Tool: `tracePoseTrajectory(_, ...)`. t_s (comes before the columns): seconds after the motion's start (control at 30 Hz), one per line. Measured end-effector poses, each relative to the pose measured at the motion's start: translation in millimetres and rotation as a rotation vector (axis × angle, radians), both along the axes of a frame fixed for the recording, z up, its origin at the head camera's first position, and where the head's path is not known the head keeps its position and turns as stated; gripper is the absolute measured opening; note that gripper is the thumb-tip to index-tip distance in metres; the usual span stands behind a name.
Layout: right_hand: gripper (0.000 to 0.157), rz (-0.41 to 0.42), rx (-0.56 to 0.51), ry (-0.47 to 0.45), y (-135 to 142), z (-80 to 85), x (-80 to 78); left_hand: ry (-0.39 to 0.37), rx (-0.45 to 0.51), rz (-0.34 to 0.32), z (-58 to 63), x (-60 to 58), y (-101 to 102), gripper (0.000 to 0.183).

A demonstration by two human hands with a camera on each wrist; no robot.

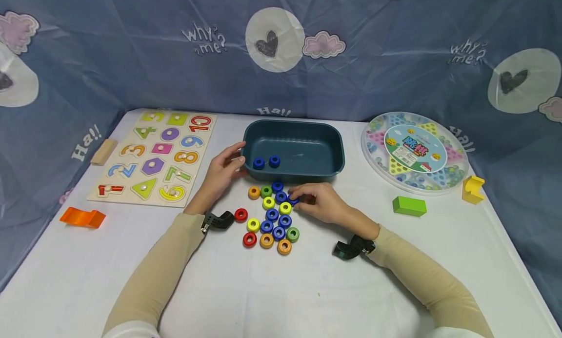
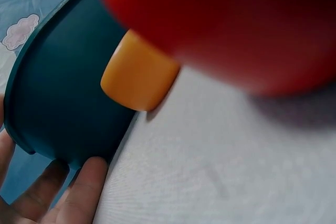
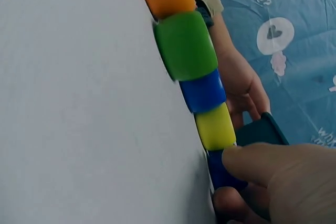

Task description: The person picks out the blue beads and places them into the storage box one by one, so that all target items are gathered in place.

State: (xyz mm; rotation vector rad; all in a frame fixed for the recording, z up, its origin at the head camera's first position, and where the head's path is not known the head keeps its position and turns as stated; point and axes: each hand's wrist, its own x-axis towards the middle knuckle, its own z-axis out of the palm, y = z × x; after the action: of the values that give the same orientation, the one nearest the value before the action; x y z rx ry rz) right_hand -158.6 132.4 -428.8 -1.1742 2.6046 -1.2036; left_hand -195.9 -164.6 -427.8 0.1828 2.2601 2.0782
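Beige sleeve, right arm [image 1: 432,279], and beige sleeve, left arm [image 1: 151,274]: nearest the head camera, reaching forward over white counter [image 1: 237,289].

Right hand [image 1: 325,201]: curled, with blue ring [image 3: 217,172] pinched between thumb and finger. Held ring: at right edge of a cluster, just in front of tray; partly covered by fingers, exact tilt impossible to tell.

Left hand [image 1: 221,169]: fingers extended, touching left end of dark teal tray [image 1: 303,155].

Loose rings [image 1: 272,218]: blue, yellow, red, orange, green; lying flat, holes up, hole axes upright; spread from tray toward the person.

Tray: mouth up, long axis left to right. Inside, near left front corner: two blue rings [image 1: 258,167], holes up.

Far left: number puzzle board [image 1: 169,161], wooden block [image 1: 103,151] by its left edge, orange curved piece [image 1: 82,217] in front.

Far right: round game box [image 1: 417,150]; green block [image 1: 409,206], long axis roughly left to right; yellow notched block [image 1: 473,190].

Behind: blue printed cloth [image 1: 373,79].
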Motion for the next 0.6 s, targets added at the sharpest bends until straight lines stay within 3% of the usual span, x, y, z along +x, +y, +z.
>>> tracePoseTrajectory(0.37, 0.017, -0.032, 0.019, 0.029, 0.2, -4.2, -0.3, 0.013, 0.007, -0.011, -3.2, -2.2, 1.2, 0.048)
tracePoseTrajectory(0.6, 0.016, 0.028, -0.026, 0.086, 0.3, 16.5, -2.5, 0.020, 0.000, 0.000, -3.8, -1.8, 1.2, 0.047)
